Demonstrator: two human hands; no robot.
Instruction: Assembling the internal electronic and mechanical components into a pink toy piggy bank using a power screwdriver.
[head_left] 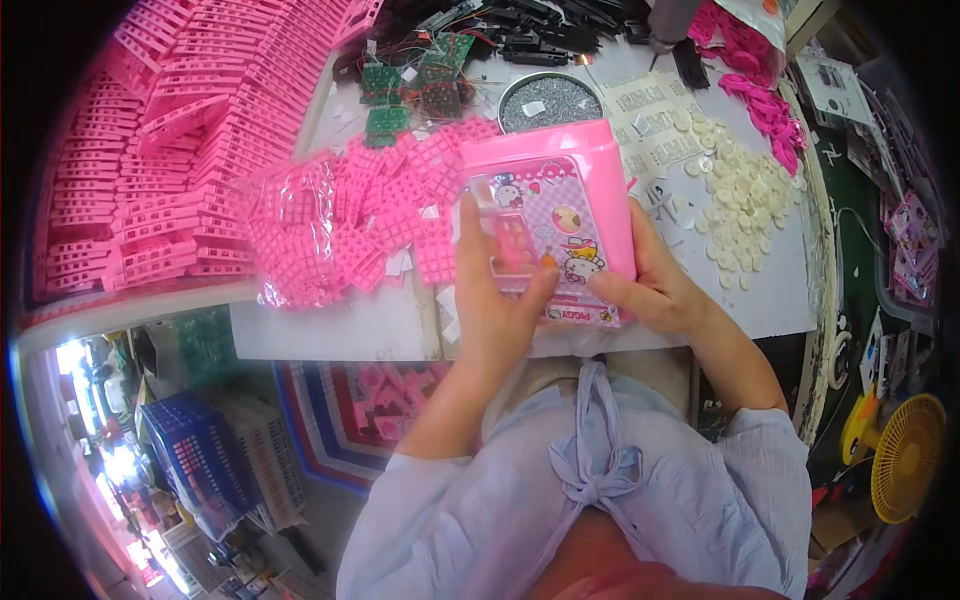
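A pink plastic toy box (618, 200) with a cartoon-printed front panel is held up over the near part of the table. My left hand (500, 310) grips its left edge, thumb on the front panel close to a small orange spot. On the other side, my right hand (655, 285) wraps round the lower right edge with the thumb on the front. The box tilts slightly, its printed face toward me. A clear window or recess (512, 240) shows on the panel's left part. My fingers behind the box are hidden.
Pink grid-shaped keypads (395, 185) lie left of the box, some in a clear bag (290, 225). Stacked pink frames (190, 130) fill the far left. Behind are green circuit boards (385, 100) and a round tin of screws (548, 100). White discs (735, 210) lie at right.
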